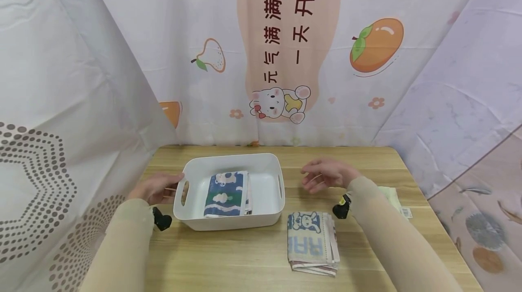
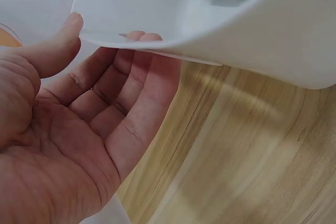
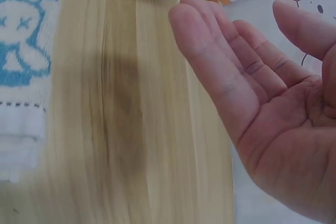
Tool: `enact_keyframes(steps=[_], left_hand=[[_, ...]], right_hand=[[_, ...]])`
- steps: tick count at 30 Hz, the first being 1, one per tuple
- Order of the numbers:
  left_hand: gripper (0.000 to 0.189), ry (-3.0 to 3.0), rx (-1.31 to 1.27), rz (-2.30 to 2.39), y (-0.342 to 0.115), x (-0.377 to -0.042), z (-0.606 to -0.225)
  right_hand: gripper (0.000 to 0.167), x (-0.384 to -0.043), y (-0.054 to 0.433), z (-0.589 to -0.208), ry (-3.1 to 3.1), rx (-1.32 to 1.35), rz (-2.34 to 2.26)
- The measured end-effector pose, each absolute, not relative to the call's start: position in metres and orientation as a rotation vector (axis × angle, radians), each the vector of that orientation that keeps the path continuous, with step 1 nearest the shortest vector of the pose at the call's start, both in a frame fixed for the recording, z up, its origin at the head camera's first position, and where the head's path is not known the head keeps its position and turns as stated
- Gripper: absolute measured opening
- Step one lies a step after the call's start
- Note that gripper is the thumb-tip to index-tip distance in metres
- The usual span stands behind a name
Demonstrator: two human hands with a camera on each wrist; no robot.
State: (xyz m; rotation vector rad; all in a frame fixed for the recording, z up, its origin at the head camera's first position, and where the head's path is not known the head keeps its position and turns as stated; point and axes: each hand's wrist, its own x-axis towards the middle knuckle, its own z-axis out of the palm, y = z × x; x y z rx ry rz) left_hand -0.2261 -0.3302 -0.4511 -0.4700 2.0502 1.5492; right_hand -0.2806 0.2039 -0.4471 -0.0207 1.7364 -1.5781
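On the wooden table, a white plastic basket (image 1: pixel 232 223) has a cutout handle in each end wall. A folded blue and green patterned towel (image 1: pixel 224 194) lies inside it. My left hand (image 1: pixel 157 187) is at the basket's left end. In the left wrist view, its loosely bent fingers (image 2: pixel 142 77) meet the end wall, two fingertips show past the wall's edge, and the thumb is near the rim. Right of the basket and apart from it, my right hand (image 1: pixel 328 175) hovers with relaxed, parted fingers, holding nothing. A folded cream and blue towel (image 1: pixel 310 240) lies nearer me.
Partly behind my right forearm lies a pale green cloth (image 1: pixel 390 197) with a white tag. A printed curtain (image 1: pixel 212 128) hangs along the table's back edge, and more fabric hangs at both sides. Black wrist mounts (image 1: pixel 162 219) sit under both wrists.
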Motion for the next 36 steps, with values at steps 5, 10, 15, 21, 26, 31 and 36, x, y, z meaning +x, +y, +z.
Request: enact_keyframes(steps=[5, 10, 15, 21, 26, 31, 36], left_hand=[[0.056, 2.055, -0.473, 1.547, -0.330, -0.225, -0.450], [0.057, 2.058, -0.476, 1.549, -0.330, -0.226, -0.452], [0.061, 2.038, -0.471, 1.571, -0.328, -0.227, -0.453], [0.058, 2.000, -0.442, 1.610, -0.327, -0.226, -0.452], [0.058, 1.972, -0.408, 1.625, -0.327, -0.225, -0.451], [0.062, 1.965, -0.406, 1.617, -0.327, -0.224, -0.453], [0.061, 1.960, -0.397, 1.617, -0.327, -0.223, -0.453]], right_hand=[[0.034, -0.279, 0.210, -0.452, 1.744, -0.003, -1.575], [0.035, -0.275, 0.217, -0.456, 1.757, -0.011, -1.555], [0.037, -0.272, 0.227, -0.463, 1.751, -0.004, -1.554], [0.041, -0.266, 0.238, -0.471, 1.754, 0.029, -1.561], [0.044, -0.261, 0.246, -0.476, 1.772, 0.010, -1.541], [0.044, -0.254, 0.251, -0.480, 1.772, -0.012, -1.498], [0.045, -0.249, 0.256, -0.487, 1.760, -0.027, -1.464]])
